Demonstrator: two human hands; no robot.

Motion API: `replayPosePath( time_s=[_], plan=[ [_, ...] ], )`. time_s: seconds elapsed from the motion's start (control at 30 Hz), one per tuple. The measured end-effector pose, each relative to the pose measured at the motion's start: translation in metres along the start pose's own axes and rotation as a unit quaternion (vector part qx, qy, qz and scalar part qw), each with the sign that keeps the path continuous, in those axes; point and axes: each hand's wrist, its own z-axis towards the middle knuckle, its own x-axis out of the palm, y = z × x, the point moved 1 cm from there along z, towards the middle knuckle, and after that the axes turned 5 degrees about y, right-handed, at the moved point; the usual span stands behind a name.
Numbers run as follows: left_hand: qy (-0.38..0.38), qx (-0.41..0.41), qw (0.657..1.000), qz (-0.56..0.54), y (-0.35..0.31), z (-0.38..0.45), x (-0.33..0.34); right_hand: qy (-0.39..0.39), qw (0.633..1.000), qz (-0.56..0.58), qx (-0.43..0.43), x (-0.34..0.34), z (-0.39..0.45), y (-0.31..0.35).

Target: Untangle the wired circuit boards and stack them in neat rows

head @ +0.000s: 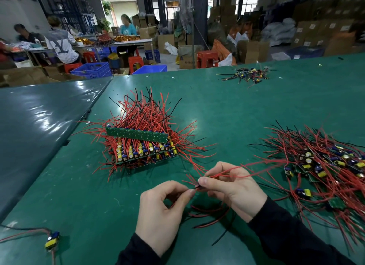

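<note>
Right hand [231, 187]: we pinch a small board's red wires [227, 172] between thumb and forefinger; the board itself is mostly hidden.
Left hand [164, 211]: we pinch the wire ends just beside the right fingertips.
Loose wires: several red and black strands lie under our hands; we cannot count them.
Done: one stack [142, 146], several layers in neat rows, with a long board tilted on top.
Left: one large tangled pile [324, 166] on our right, seemingly about as much as is stacked.
Strays: one small heap [246, 75] far off, one single board [52, 239] near left.
Table [227, 110]: green, carrying all of it.
</note>
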Motion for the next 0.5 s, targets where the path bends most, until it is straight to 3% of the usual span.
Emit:
replayPosePath(
  time_s=[0.4,0.5],
  plan=[
    [-0.021,-0.035,0.998,0.047,0.0073,0.0001,0.0036,0.02,0.999,-0.026,-0.014,0.0014,-0.0021,-0.003],
    [0.027,-0.116,0.989,-0.092,0.0083,0.0033,-0.0003,0.023,1.0,0.001,-0.018,0.0017,-0.0023,-0.0013]
  ],
)
